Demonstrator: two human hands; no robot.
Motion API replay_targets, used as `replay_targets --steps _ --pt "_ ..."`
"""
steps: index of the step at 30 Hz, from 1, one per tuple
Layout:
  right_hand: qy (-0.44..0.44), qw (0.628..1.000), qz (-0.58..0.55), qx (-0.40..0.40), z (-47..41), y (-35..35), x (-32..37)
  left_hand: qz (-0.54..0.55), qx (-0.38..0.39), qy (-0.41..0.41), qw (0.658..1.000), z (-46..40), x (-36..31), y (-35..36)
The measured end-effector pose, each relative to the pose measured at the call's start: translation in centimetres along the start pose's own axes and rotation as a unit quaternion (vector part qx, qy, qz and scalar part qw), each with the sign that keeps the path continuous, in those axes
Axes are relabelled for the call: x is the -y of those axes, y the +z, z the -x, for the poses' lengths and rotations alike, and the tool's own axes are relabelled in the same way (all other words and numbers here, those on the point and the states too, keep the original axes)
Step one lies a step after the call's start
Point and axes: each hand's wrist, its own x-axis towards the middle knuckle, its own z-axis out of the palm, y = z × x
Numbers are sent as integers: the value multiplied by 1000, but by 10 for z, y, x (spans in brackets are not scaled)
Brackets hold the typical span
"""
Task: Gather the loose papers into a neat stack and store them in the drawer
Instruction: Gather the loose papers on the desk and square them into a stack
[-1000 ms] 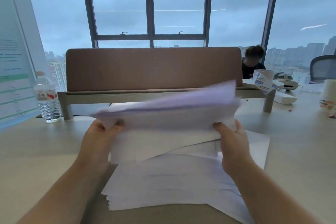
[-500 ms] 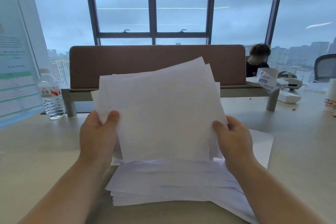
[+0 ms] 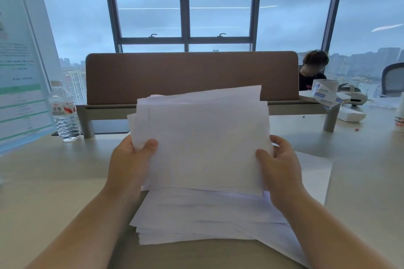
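left hand, right hand grip papers | fingers hidden behind | drawer unseen

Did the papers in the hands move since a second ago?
Yes. The held papers were lying nearly flat and low; now they stand upright, their top edge up against the brown desk divider, gripped by the left hand and right hand.

A pale desk carries a loose pile of white papers near centre, a water bottle far left, a brown divider across the far side, and a white box far right.
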Motion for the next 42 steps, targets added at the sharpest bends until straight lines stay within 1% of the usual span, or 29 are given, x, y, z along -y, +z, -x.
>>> replay_targets --steps 4,6,7,9,11,13,16,18,21,23,27,29,31,33,35,37,40,42 --pt "-39 998 -24 -34 -2 -4 6 83 -29 -8 996 -2 -7 1" --pt "-60 997 -37 -27 0 -4 6 120 -10 4 993 -1 -10 2" --pt "-72 997 -29 -18 1 -3 5 123 10 12 992 1 -11 3" --pt "-107 994 -5 26 5 -2 1 81 34 28 996 4 -7 5" --pt "-145 987 -17 70 7 -3 -1 33 31 48 998 4 -4 7" --pt "-172 984 -19 46 7 -5 2 33 12 58 998 2 -6 5" --pt "-150 988 25 -3 8 -6 14 69 15 46 996 2 -10 5" --pt "-129 991 33 15 8 -6 13 56 19 34 998 5 -9 7" --pt "-102 994 6 32 11 -4 12 28 28 19 999 6 -3 6" --pt "-92 995 -4 35 10 -3 12 33 30 14 999 7 -4 6" --pt "-113 993 -16 -7 9 -4 17 67 34 37 996 6 -13 7" --pt "-113 993 -15 -7 8 -3 15 98 45 28 994 4 -13 7" --pt "-71 997 8 20 7 -1 7 93 66 -7 994 4 -6 6" --pt "-26 999 26 39 6 2 0 43 81 -31 995 6 0 5" --pt "-27 999 36 28 4 1 0 -15 69 -28 997 7 1 4" --pt "-47 998 29 8 4 -1 6 -36 41 -21 998 10 -5 5" --pt "-57 998 11 14 6 -2 12 14 -17 -49 999 9 -11 8" --pt "-10 999 -15 49 6 0 10 66 -51 -72 994 8 -14 9"
